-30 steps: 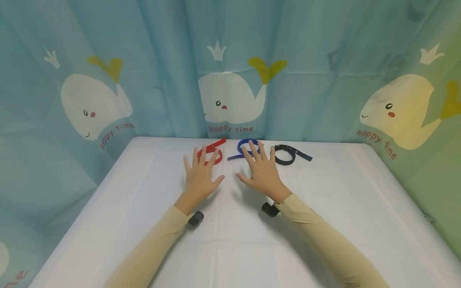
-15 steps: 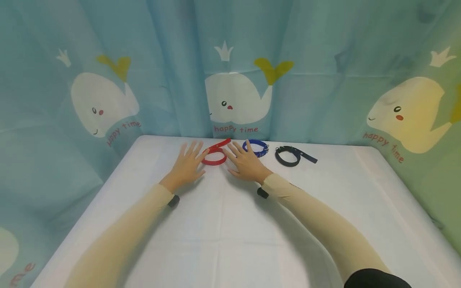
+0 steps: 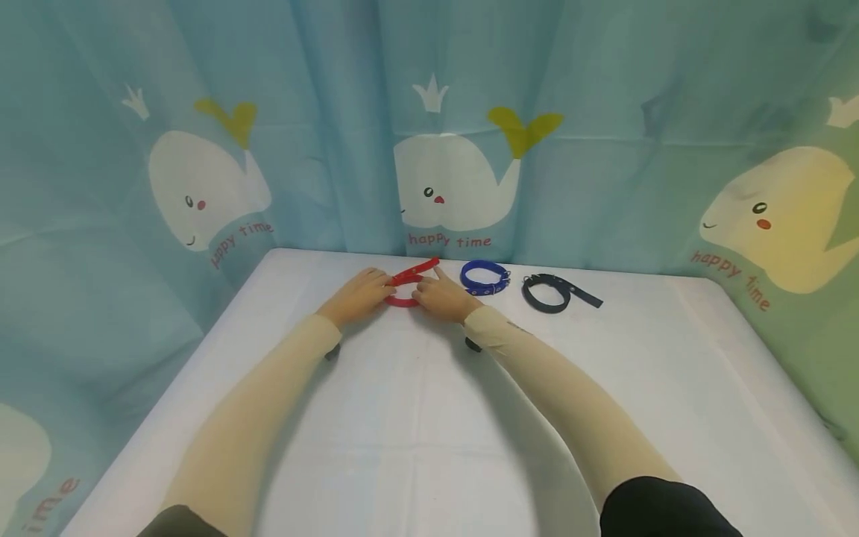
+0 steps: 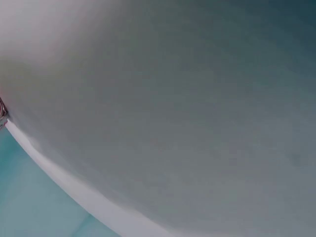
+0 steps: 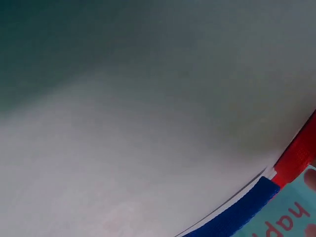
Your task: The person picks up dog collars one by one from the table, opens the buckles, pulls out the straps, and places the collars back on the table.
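A red collar [image 3: 403, 303], coiled into a ring with its loose tail [image 3: 419, 268] slanting up to the right, lies near the far edge of the white table. In the head view my left hand [image 3: 358, 297] grips its left side with curled fingers. From the right, my right hand [image 3: 446, 297] pinches the ring's right side, the index finger reaching toward the tail. In the right wrist view the red collar [image 5: 296, 155] shows at the right edge beside fingertips [image 5: 311, 178]. The left wrist view holds mostly tabletop, with a bit of metal [image 4: 3, 109] at its left edge.
A coiled blue collar [image 3: 485, 276] lies just right of my right hand. Farther right is a coiled black collar [image 3: 546, 293] with its tail out. Behind the table [image 3: 416, 418] hangs a blue-green curtain [image 3: 335, 149] printed with whales.
Both hands went from spread fingers above the table to curled fingers at the red collar. The right hand moved left, off the blue collar. The view shifted slightly.
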The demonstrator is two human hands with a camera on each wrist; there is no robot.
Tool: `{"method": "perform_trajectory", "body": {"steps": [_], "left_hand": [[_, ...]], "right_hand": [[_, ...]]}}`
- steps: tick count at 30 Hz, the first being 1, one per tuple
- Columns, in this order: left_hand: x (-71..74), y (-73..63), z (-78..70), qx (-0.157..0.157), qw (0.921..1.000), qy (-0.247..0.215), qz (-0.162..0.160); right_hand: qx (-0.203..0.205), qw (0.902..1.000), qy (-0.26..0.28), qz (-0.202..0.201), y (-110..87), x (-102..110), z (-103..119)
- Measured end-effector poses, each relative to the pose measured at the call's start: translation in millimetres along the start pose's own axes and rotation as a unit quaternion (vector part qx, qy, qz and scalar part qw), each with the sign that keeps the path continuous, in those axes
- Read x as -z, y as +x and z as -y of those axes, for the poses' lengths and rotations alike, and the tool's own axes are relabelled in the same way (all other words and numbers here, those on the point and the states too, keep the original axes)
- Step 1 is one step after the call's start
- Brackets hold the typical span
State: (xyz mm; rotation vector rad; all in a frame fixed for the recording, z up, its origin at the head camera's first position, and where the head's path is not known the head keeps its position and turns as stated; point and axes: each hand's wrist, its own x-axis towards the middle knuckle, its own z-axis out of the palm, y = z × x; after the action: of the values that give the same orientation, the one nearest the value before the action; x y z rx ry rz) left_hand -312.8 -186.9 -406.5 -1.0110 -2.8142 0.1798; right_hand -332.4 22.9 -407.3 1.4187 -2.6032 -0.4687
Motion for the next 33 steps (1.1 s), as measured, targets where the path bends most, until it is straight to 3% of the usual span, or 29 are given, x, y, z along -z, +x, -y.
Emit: {"method": "perform_trajectory", "body": {"steps": [7, 13, 19, 22, 28, 33], "left_hand": [[2.2, 10.4, -8.9, -0.023, 0.9987, 0.037, 0.026], [11.0, 1.8, -19.4, -0.031, 0.9982, 0.049, 0.018], [33.0, -12.8, -36.3, -0.059, 0.9953, 0.069, -0.035], [48.1, -21.2, -49.0, -0.079, 0.9910, 0.074, -0.079], [77.4, -40.8, -78.7, -0.125, 0.9722, 0.073, -0.184], [92.1, -51.6, -95.8, -0.167, 0.9575, 0.053, -0.229]], "right_hand": [[0.009, 0.9986, -0.046, 0.025, 0.6, 1.2, 3.9], [0.003, 0.9990, -0.042, 0.016, -7.2, 9.4, 9.2], [-0.010, 0.9991, -0.020, -0.037, -31.0, 28.2, 15.0], [-0.005, 0.9956, -0.029, -0.089, -49.6, 38.2, 17.9], [0.011, 0.9781, -0.032, -0.205, -91.6, 57.5, 21.1], [0.031, 0.9681, -0.032, -0.246, -126.1, 77.5, 21.4]]}}
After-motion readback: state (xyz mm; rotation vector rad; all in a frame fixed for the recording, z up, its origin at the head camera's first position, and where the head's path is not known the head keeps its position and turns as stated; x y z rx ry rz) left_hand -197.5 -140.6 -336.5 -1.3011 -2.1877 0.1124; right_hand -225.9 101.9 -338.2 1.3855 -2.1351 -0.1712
